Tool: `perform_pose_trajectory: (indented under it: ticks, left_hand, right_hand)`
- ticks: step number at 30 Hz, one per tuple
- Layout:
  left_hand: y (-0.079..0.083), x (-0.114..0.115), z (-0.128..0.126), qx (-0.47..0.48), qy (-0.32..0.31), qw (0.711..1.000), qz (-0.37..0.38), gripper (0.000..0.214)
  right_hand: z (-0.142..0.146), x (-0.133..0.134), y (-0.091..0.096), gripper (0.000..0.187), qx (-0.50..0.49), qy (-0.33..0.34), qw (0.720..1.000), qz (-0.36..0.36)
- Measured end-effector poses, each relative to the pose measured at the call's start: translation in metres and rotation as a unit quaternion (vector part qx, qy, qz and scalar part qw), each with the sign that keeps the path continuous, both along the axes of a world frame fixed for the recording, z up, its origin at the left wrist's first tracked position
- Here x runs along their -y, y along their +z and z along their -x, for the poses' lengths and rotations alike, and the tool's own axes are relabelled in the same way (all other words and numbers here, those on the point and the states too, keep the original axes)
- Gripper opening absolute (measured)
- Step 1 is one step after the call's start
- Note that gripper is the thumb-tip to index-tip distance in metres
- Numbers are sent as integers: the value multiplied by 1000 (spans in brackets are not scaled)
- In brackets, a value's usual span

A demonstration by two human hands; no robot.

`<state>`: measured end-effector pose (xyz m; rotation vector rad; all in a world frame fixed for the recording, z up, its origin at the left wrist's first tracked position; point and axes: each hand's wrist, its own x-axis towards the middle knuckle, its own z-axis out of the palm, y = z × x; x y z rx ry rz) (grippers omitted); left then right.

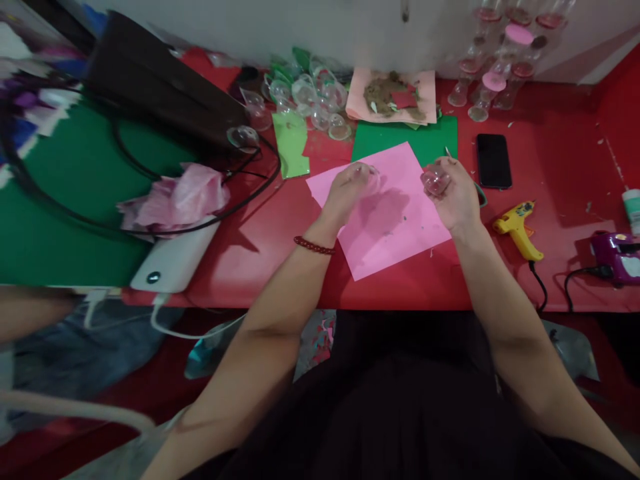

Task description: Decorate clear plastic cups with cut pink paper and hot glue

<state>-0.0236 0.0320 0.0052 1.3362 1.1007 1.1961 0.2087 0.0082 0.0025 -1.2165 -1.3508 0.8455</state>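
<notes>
Over a pink sheet of paper (395, 233) on the red table, both hands are raised a little. My left hand (349, 189), with a beaded bracelet at the wrist, is closed around a clear plastic cup (373, 179), partly hidden by the fingers and slightly blurred. My right hand (459, 195) holds another clear plastic cup (436, 180) between thumb and fingers, and a thin pointed tip shows just above that hand. The two cups are apart. Beneath the pink sheet lies a green sheet (440, 137).
Several clear cups (310, 93) cluster at the back; joined cups (493, 83) stand stacked at back right. A phone (494, 161), a yellow glue gun (520, 230) and a purple device (617, 257) lie right. Black cable loops (267, 187) and a white power bank (173, 260) are left.
</notes>
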Motion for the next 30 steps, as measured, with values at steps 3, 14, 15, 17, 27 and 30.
perform_pose_trajectory:
  ticks: [3,14,15,17,27,30]
  left_hand:
    - [2,0,-1,24,-38,999,28,27]
    - [9,10,-4,76,-35,994,73,20]
    - [12,14,-2,82,-30,995,55,17]
    - [20,27,6,23,2,1000,8,9]
    - [44,150,-11,-647,-186,727,-134,28]
    - [48,143,-22,-676,-225,686,-149,34]
  right_hand:
    - [7,2,1,44,-128,-6,990,60]
    - [7,-1,-4,34,-205,1,975,88]
    - [7,-1,-4,35,-202,1,976,86]
    - [5,-2,-5,39,-174,-3,982,72]
    - [-10,3,10,38,-174,-45,984,18]
    - [-7,8,18,30,-245,-65,967,28]
